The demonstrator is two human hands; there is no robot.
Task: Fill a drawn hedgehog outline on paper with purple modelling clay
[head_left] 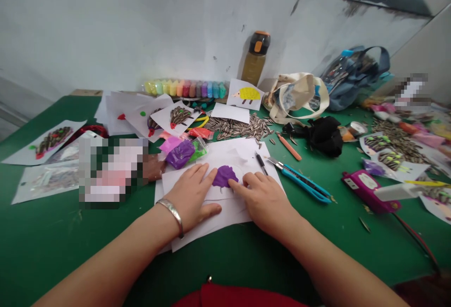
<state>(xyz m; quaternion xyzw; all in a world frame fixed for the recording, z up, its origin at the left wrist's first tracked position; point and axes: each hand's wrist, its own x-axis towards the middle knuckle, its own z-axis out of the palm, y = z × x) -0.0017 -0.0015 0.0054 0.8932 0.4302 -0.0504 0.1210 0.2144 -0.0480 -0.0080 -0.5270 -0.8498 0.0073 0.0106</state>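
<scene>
A flattened patch of purple modelling clay (224, 176) lies on a white sheet of paper (204, 232), over a faint drawn outline. My left hand (192, 194) rests flat on the sheet, fingers stretched, its fingertips at the clay's left edge. With its index finger extended, my right hand (264, 199) touches the clay's lower right edge; its other fingers are curled and grip nothing visible. Just beyond it lie a black pen (261, 162) and a blue utility knife (305, 182). A packet of purple clay (180, 153) sits beyond my left hand.
Sunflower seeds (239, 128) are heaped behind the paper. Hedgehog pictures (181, 115) lie at the left. A row of coloured clay (186, 88), a bottle (256, 58) and bags (296, 98) stand along the wall. A magenta device (369, 192) with a cable lies right.
</scene>
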